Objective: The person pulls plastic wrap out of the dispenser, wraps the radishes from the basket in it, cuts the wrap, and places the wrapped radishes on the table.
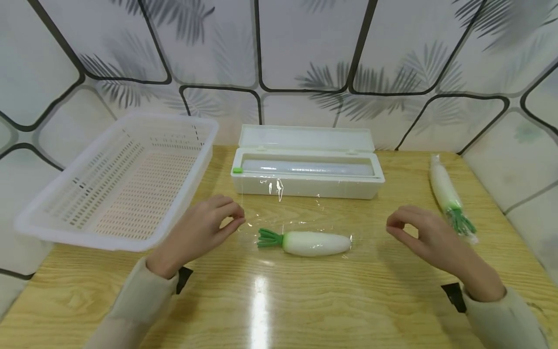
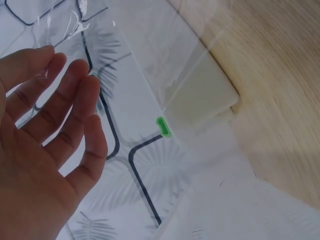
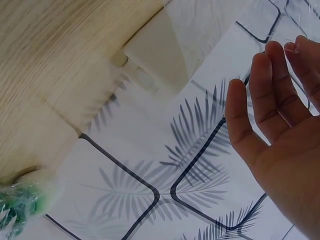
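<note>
A sheet of clear cling film (image 1: 279,188) stretches from the dispenser box toward both hands, over a white radish (image 1: 316,243) with green stalks lying crosswise on the table. My left hand (image 1: 202,230) pinches the film's near left corner between thumb and forefinger, left of the stalks. On the other side, my right hand (image 1: 429,237) pinches the right corner with thumb and index finger together. Behind the radish stands the white dispenser box (image 1: 305,188), lid raised, with a film roll (image 1: 305,167) inside. Its green slider (image 1: 237,170) sits at the left end.
A white perforated basket (image 1: 192,186) stands at the left, close beside my left forearm. Behind my right hand, at the table's right side, lies another radish (image 1: 444,186) wrapped in film. A patterned wall covering (image 1: 305,48) rises behind the wooden table (image 1: 340,310).
</note>
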`<state>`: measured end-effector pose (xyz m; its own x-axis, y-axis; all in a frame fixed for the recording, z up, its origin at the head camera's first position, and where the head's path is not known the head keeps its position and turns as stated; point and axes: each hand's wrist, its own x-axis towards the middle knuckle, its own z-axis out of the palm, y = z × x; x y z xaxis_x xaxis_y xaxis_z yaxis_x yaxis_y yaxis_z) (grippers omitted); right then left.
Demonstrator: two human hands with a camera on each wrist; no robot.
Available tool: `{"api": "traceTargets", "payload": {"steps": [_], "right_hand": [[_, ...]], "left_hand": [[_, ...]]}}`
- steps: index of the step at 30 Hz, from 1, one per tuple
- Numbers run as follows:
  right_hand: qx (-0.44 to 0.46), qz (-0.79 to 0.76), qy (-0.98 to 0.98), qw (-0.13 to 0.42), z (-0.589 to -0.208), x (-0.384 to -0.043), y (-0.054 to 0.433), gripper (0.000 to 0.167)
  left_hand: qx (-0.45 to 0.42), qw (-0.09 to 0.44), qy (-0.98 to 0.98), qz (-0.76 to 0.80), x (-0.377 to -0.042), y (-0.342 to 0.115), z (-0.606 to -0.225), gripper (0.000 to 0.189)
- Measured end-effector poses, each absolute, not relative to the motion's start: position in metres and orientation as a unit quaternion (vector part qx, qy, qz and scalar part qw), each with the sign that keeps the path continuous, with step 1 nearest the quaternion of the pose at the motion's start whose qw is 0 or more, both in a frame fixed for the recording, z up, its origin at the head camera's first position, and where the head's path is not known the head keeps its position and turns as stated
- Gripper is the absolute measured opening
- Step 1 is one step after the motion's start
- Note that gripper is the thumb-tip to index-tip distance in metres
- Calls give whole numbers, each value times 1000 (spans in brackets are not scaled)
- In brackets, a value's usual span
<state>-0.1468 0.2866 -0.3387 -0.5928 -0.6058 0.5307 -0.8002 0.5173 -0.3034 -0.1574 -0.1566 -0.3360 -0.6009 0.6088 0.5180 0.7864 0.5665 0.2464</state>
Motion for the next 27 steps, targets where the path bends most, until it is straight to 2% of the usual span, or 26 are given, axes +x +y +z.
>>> {"api": "traceTargets", "payload": {"steps": [4, 5, 8, 9, 12, 14, 27], "right_hand": [[404, 261, -856, 187, -337, -154, 286, 42], [402, 259, -858, 186, -337, -156, 286, 38], [391, 251, -867, 181, -337, -160, 285, 11], [385, 246, -871, 180, -337, -161, 285, 6], [365, 229, -885, 175, -338, -165, 283, 30], [353, 223, -893, 167, -340, -168, 282, 35], [344, 212, -910, 94, -355, -184, 283, 21]], "left_hand": [[-393, 195, -868, -232, -162, -156, -336, 12], [-390, 194, -870, -231, -163, -155, -336, 12], [-379, 185, -877, -230, -167, -155, -336, 10], [-375, 182, -879, -230, -169, -154, -337, 9], [-366, 176, -886, -224, -175, -153, -339, 6], [-362, 171, -890, -219, -179, -153, -341, 5], [-327, 118, -920, -181, -190, -148, -349, 5]]}}
